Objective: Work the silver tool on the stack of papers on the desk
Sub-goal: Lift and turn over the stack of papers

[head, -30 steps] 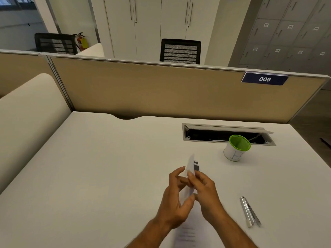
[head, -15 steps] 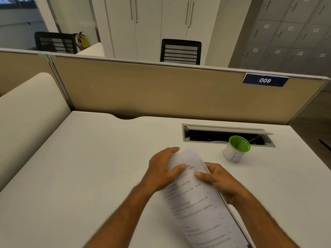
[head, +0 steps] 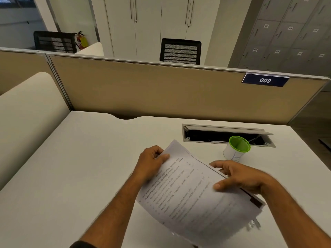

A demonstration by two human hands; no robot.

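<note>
A stack of printed papers [head: 193, 192] lies tilted across the near middle of the white desk [head: 86, 167], text side up. My left hand [head: 152, 162] grips its top left corner, thumb on the page. My right hand [head: 240, 177] holds the right edge, thumb pressing on top and fingers curled behind. The silver tool [head: 253, 224] lies on the desk at the lower right; only a blurred end shows from under the papers.
A white cup with a green rim [head: 236, 149] stands just beyond my right hand. Behind it is an open cable slot [head: 225, 135] in the desk. A beige partition [head: 143, 90] with a "009" label closes the far edge.
The papers went from a folded, upright bundle pinched between both hands to a spread stack lowered toward the desk. My hands moved apart to its two edges. The papers now hide most of the silver tool.
</note>
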